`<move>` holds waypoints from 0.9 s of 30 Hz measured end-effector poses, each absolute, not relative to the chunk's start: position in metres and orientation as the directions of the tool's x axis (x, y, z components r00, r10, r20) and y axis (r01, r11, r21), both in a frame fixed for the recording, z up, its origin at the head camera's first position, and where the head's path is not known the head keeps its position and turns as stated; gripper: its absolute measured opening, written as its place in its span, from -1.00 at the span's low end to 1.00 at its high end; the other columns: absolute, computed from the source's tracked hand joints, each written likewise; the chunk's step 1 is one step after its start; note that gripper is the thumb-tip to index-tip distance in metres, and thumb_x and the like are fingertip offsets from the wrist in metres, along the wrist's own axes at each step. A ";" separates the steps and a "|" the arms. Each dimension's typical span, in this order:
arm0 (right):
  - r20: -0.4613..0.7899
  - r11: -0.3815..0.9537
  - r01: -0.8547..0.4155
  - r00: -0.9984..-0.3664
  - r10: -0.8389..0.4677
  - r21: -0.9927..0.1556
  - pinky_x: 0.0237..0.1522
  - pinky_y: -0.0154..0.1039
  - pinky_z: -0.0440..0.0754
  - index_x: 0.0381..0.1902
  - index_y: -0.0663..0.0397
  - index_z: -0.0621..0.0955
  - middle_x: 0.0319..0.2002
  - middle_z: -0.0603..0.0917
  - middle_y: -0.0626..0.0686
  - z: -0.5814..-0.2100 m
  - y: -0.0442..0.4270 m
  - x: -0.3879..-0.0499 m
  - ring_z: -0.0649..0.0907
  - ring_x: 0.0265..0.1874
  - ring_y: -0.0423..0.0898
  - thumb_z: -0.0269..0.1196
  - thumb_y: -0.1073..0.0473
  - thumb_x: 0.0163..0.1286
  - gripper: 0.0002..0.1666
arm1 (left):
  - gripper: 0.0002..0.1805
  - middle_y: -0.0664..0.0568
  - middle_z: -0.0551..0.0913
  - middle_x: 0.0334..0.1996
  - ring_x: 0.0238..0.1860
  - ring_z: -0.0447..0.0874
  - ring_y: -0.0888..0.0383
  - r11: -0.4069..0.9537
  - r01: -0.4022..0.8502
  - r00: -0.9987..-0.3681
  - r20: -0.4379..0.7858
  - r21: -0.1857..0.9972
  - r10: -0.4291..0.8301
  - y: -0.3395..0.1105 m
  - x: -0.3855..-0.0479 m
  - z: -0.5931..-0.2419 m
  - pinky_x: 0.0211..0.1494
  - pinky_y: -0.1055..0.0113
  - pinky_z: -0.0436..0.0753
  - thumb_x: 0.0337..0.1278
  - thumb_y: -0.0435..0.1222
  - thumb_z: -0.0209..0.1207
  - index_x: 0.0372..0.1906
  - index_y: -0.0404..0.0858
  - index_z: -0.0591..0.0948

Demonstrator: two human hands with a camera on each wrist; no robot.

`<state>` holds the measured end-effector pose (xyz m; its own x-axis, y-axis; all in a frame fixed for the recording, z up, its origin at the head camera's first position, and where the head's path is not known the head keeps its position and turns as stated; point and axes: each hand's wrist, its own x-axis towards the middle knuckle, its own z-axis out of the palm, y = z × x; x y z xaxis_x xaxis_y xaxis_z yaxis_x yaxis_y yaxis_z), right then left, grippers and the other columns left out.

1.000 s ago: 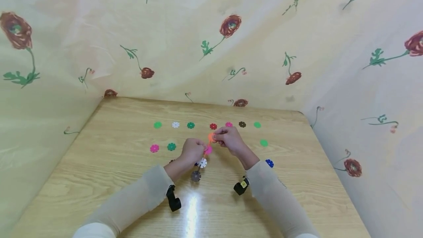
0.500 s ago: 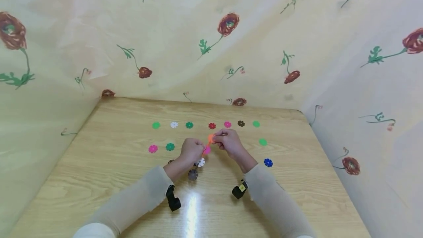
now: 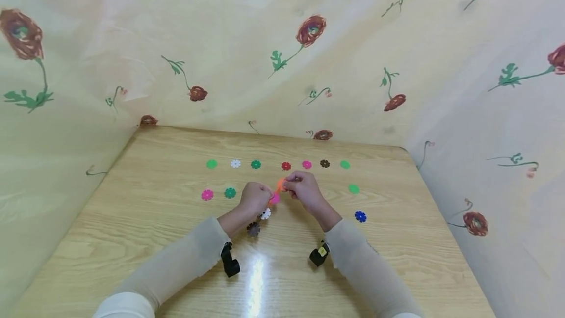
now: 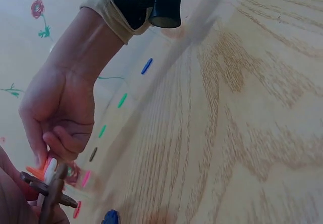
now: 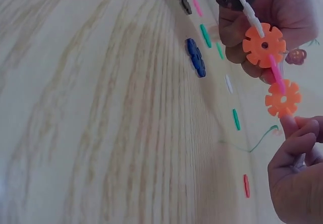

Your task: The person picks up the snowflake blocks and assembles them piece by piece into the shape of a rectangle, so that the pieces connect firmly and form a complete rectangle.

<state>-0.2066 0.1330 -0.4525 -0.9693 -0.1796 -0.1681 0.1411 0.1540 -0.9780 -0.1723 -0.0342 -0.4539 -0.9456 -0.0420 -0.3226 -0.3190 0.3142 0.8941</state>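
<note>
A chain of notched snowflake discs hangs between both hands above the table. In the head view my left hand (image 3: 255, 199) grips it around the middle, near the pink disc (image 3: 274, 198). My right hand (image 3: 304, 188) pinches the orange end disc (image 3: 281, 184) between thumb and fingers. Below the left hand dangle a white disc (image 3: 266, 214) and a dark brown disc (image 3: 253, 229). The right wrist view shows a second orange disc (image 5: 264, 45) between the white and pink ones, slotted edge to edge. Fingers partly cover the chain in the left wrist view.
Loose discs lie on the wooden table (image 3: 185, 259): a back row with red (image 3: 286, 166), brown (image 3: 324, 163) and others, pink (image 3: 207, 195) and green (image 3: 230, 193) at left, light green (image 3: 353, 188) and blue (image 3: 360, 216) at right. Flowered cloth walls enclose the table.
The chain's lower end, with the white and dark brown discs, has swung left and slightly up toward the left forearm. Both hands keep their hold, almost in place.
</note>
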 end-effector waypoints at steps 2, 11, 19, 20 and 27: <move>-0.206 0.112 0.188 -0.962 -0.180 -0.976 -0.54 -0.37 0.49 -0.23 0.41 0.61 -0.45 0.72 0.08 -0.454 0.134 -0.208 0.51 -0.57 -0.17 0.24 0.41 0.39 -0.92 | -0.81 -0.06 0.72 -0.35 -0.63 0.43 0.23 0.309 -0.324 -0.943 -0.331 0.894 -0.031 -0.035 -0.173 -0.453 -0.62 0.47 0.39 0.20 -0.51 0.12 -0.32 -0.35 0.75; -0.294 -0.033 0.305 -0.938 -0.182 -0.952 -0.55 -0.42 0.48 -0.22 0.30 0.61 -0.47 0.67 0.01 -0.459 0.136 -0.214 0.49 -0.59 -0.23 0.22 0.38 0.40 -0.94 | -0.85 -0.05 0.70 -0.32 -0.42 0.56 0.12 0.324 -0.310 -0.945 -0.327 0.894 -0.001 -0.041 -0.179 -0.449 -0.46 0.40 0.50 0.25 -0.43 0.17 -0.30 -0.32 0.76; -0.337 -0.109 0.376 -0.902 -0.268 -0.920 -0.58 -0.48 0.43 -0.37 0.13 0.67 -0.51 0.67 -0.03 -0.460 0.145 -0.219 0.48 -0.62 -0.27 0.13 0.40 0.46 -0.77 | -0.87 -0.04 0.70 -0.22 -0.21 0.59 0.07 0.316 -0.335 -0.931 -0.363 0.888 0.033 -0.040 -0.180 -0.443 -0.21 0.30 0.58 0.29 -0.35 0.23 -0.23 -0.31 0.75; -0.338 -0.114 0.379 -0.901 -0.273 -0.918 -0.59 -0.48 0.42 -0.39 0.12 0.67 -0.52 0.67 -0.04 -0.460 0.146 -0.220 0.48 -0.63 -0.27 0.13 0.40 0.46 -0.75 | -0.86 -0.03 0.69 -0.26 -0.27 0.56 0.10 0.304 -0.338 -0.929 -0.367 0.890 0.041 -0.040 -0.180 -0.442 -0.25 0.32 0.55 0.30 -0.33 0.22 -0.24 -0.32 0.74; -0.333 -0.165 0.385 -0.902 -0.276 -0.908 -0.62 -0.51 0.43 -0.44 0.07 0.68 -0.54 0.69 -0.04 -0.457 0.152 -0.226 0.49 -0.66 -0.29 0.13 0.40 0.45 -0.71 | -0.75 -0.10 0.61 -0.23 -0.49 0.39 0.17 0.167 -0.379 -0.906 -0.402 0.910 0.134 -0.051 -0.178 -0.437 -0.48 0.36 0.42 0.41 -0.24 0.09 -0.06 -0.33 0.63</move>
<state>-0.2260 0.1524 -0.4568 -0.9019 -0.2755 -0.3326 0.3851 -0.1646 -0.9081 -0.1775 -0.0512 -0.4368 -0.9060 0.1336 -0.4016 -0.3790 0.1665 0.9103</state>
